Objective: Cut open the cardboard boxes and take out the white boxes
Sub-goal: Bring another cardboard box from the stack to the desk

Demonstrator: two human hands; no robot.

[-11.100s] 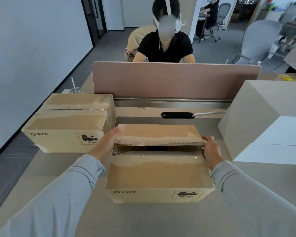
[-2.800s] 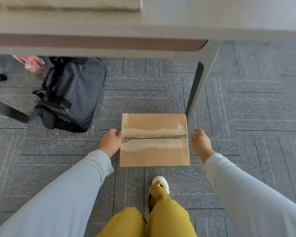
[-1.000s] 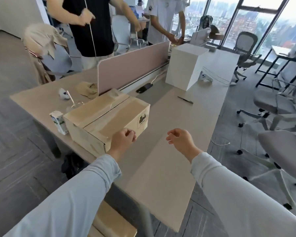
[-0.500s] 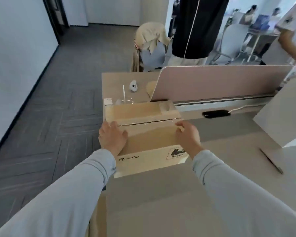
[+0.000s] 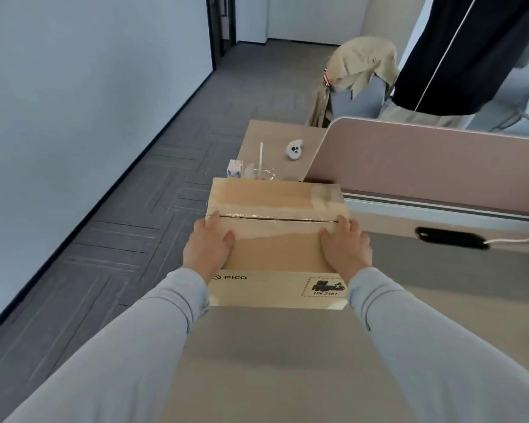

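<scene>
Steadying PICO cardboard box [image 5: 275,261] on table [image 5: 272,361]: left grip [image 5: 208,248], right grip [image 5: 345,251] spread flat atop; square up taped seam [image 5: 275,217] just beyond them.

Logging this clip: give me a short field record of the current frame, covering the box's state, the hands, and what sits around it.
surface: desk; the box stands near its left edge
box: cardboard box, PICO print on the front, flaps down
seam: taped seam with a dark line along it; cannot tell if it is fully cut
hands: left hand and right hand lie flat on the near flap, one at each end
behind box: small carton, clear cup with a straw
white boxes: none in view
</scene>
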